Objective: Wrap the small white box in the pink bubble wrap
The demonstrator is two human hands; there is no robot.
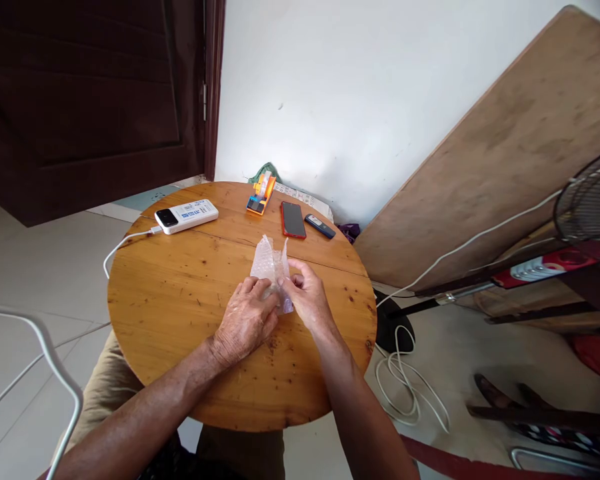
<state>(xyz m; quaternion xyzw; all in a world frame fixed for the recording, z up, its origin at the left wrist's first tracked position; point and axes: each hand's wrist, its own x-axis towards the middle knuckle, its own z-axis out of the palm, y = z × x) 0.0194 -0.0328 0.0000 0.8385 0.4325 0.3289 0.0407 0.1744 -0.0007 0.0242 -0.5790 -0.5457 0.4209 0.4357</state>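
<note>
A piece of clear bubble wrap, folded with its far edges standing up, lies near the middle of the round wooden table. My left hand has its curled fingers pressed on the near left part of the wrap. On the other side, my right hand pinches the wrap's right edge between thumb and fingers. Something faintly purple shows at the near end, under or inside the wrap; I cannot make out what it is.
Behind the wrap are an orange tape dispenser, a red-edged phone and a small dark blue device. A white power bank with a cable sits at the left. A fan and loose cable are on the right.
</note>
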